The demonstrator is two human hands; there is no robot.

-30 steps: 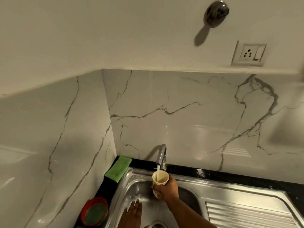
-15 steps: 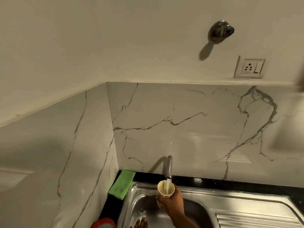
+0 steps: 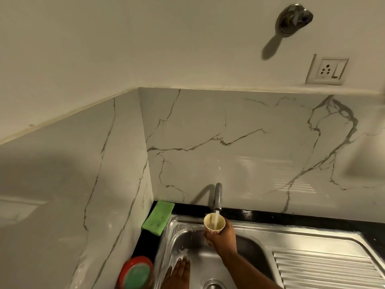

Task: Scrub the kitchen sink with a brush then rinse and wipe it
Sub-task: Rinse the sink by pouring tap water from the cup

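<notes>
A steel sink (image 3: 250, 231) fills the lower right, with soapy streaks on its left wall. My right hand (image 3: 224, 236) grips a small white cup with red flowers (image 3: 214, 224) upright under the tap (image 3: 217, 197). Water runs from the spout into the cup. My left hand (image 3: 178, 273) lies flat with straight fingers on the basin's left inner wall, near the drain (image 3: 213, 284). No brush is in view.
A green sponge (image 3: 158, 216) lies on the black counter at the sink's back left corner. A red round tub with a green scrub pad (image 3: 136, 273) stands left of the basin. The ribbed drainboard (image 3: 325, 268) is at right. Marble walls close in behind and left.
The view dropped back down after tilting up, so my left hand and the red tub show more. My right hand keeps the cup under the running tap.
</notes>
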